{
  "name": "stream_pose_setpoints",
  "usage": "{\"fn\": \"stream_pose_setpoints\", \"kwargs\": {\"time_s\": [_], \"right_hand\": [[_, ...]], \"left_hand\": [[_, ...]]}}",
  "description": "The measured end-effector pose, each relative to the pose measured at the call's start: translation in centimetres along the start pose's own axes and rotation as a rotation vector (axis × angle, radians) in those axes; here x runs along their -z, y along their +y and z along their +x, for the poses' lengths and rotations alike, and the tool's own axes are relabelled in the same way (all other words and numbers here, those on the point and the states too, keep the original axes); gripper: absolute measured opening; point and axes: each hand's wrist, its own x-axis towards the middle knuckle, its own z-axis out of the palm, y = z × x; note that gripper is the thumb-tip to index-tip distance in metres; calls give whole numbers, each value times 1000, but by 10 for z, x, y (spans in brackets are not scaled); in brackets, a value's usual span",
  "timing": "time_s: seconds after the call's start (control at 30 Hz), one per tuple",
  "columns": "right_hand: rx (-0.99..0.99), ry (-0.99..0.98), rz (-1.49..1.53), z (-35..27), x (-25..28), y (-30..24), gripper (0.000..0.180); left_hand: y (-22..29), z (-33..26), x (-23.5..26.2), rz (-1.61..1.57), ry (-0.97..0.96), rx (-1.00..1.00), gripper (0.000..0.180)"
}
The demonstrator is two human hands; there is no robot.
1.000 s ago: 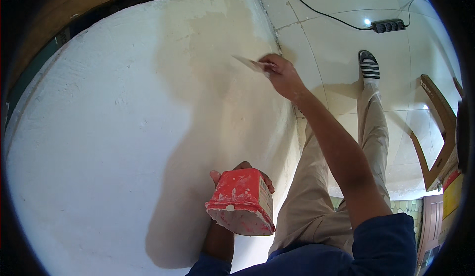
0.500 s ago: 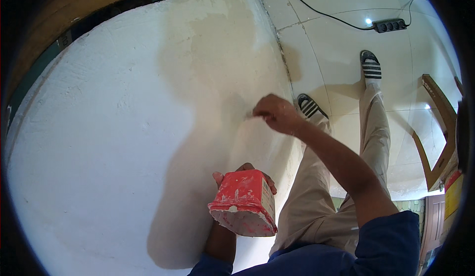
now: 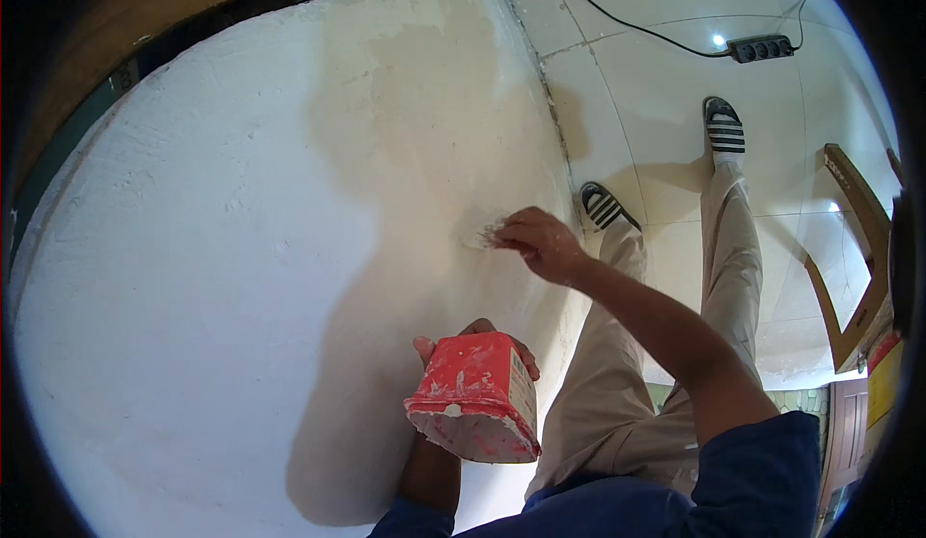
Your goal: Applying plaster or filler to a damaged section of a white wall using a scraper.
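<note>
My left hand (image 3: 473, 337) grips a red, putty-smeared tub (image 3: 475, 398) from below, held close to my body in front of the white wall (image 3: 241, 248). My right hand (image 3: 540, 241) is closed on a small putty blade (image 3: 482, 236), whose pale edge lies against the wall at mid-height. Most of the blade is hidden by my fingers. A darker, damp-looking patch of fresh filler (image 3: 434, 104) covers the wall above my right hand.
Pale floor tiles (image 3: 656, 75) run beside the wall's foot. A black cable leads to a power strip (image 3: 762, 48). My two striped sandals (image 3: 723, 125) stand on the tiles. A wooden frame (image 3: 858, 268) leans at the right.
My right hand has drawn the blade down the wall from the upper patch to mid-height. One foot has stepped in closer to the wall. The tub has stayed put.
</note>
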Motion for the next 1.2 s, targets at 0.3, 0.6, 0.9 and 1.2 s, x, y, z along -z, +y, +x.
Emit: {"fn": "stream_pose_setpoints", "kwargs": {"time_s": [0.3, 0.6, 0.9, 1.2], "right_hand": [[-40, 277, -115, 108, 35, 29, 32], [17, 30, -28, 17, 14, 23, 30], [-27, 387, 66, 107, 17, -3, 32], [10, 17, 116, 8, 13, -30, 38]], "left_hand": [[3, 7, 1, -3, -12, 29, 86], [6, 8, -4, 8, -21, 37, 85], [2, 3, -2, 9, -19, 35, 83], [4, 0, -1, 2, -33, 15, 82]]}}
